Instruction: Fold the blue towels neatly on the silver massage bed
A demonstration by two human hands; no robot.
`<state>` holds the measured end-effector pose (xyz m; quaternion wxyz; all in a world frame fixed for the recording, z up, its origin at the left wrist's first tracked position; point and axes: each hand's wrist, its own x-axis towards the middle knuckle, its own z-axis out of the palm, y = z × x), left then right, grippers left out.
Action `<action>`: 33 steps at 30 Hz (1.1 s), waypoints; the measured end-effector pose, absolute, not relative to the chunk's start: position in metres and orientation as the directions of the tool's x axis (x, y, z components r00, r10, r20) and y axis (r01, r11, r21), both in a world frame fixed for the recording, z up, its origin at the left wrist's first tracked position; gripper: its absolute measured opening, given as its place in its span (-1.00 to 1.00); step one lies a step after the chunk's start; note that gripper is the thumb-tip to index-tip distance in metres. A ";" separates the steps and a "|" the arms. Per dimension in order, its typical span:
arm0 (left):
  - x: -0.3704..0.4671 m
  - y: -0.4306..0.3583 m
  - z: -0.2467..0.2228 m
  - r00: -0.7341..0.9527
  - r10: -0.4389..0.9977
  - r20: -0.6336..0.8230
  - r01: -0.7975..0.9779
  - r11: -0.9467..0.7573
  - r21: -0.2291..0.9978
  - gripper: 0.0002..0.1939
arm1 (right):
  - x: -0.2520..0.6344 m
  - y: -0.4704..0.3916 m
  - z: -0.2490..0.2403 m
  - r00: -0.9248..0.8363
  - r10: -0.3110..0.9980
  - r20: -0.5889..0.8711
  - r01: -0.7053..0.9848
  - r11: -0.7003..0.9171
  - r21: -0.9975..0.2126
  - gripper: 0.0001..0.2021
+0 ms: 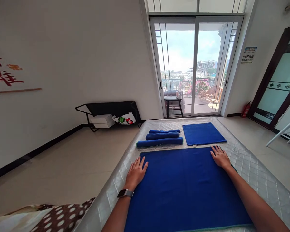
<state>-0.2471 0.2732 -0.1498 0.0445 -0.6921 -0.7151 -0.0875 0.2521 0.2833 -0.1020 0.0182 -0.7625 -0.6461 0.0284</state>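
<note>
A large blue cloth (183, 187) lies spread flat on the quilted silver-grey mattress (258, 170). My left hand (136, 170) rests at its far left corner, fingers stretched out and holding nothing. On the far right corner lies my right hand (220, 157), flat with its fingers apart. Beyond the cloth, several rolled blue cloths (160, 141) are lined up side by side on the left. To their right is a flat blue cloth (204, 133), smaller in outline, with a small white tag at its near edge.
Brown polka-dot fabric (62, 217) lies at the lower left. A black rack (103, 109) with white boxes (101, 120) and a printed bag (125, 119) stands by the wall. A stool (173, 98) is near the sliding glass door (195, 67). A fire extinguisher (246, 110) stands at the right.
</note>
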 end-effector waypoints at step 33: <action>-0.085 0.312 -0.122 0.322 0.942 0.089 0.940 -0.330 0.091 -0.40 | 0.250 0.283 -0.099 0.174 0.984 -0.030 0.979 -0.176 -0.105 -0.43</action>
